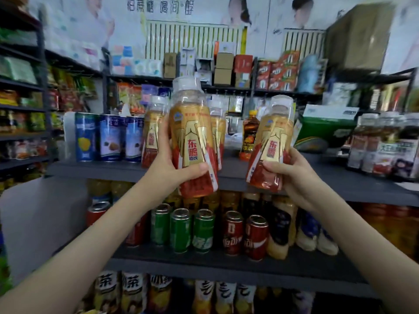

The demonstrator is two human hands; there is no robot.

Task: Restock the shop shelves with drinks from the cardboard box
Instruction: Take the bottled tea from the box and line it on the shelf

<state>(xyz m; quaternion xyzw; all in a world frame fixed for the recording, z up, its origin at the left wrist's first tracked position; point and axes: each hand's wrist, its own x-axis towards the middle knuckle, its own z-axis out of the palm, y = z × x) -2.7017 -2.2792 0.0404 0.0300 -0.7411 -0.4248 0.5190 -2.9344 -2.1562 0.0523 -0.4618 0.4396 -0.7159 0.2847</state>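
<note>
My left hand (172, 163) grips a gold-and-red drink bottle (192, 132) with a clear cap, held upright in front of the top shelf (102, 169). My right hand (289, 171) grips a second bottle of the same drink (272, 143), tilted slightly right. Both bottles hover at the shelf's front edge. Two matching bottles (153, 132) stand on the shelf behind my left hand, partly hidden. The cardboard box is out of view.
Blue cans (108, 137) stand at the shelf's left, a dark orange bottle (250, 137) in the middle, more bottles (381, 143) at the right. Green and red cans (204, 230) fill the shelf below. A green and white carton (324, 130) lies behind.
</note>
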